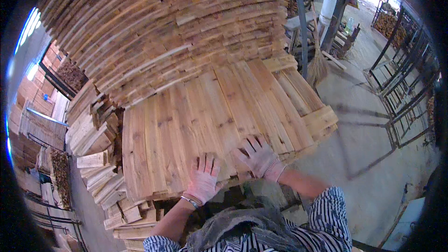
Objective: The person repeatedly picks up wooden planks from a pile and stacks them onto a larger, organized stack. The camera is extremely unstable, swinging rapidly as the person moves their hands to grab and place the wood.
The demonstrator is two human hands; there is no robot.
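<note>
Both my hands wear pale, thin work gloves. Fingers stretched forward, my left hand (204, 177) lies flat near the front edge of a layer of wooden boards (177, 135). To its right, my right hand (260, 158) also rests on the board ends with its fingers spread, slightly blurred. Neither hand grips anything. The boards lie side by side, lengthwise away from me, light brown with dark knots. At the right of the layer, short board pieces (319, 119) lie crosswise. The underside of the pile is mostly hidden.
A tall stack of boards (186, 32) rises behind the layer. Loose offcuts (100, 172) are heaped at the left. A straw broom (318, 67) leans by a post at the back right. Metal frames (406, 70) stand on the concrete floor (368, 149) at the right.
</note>
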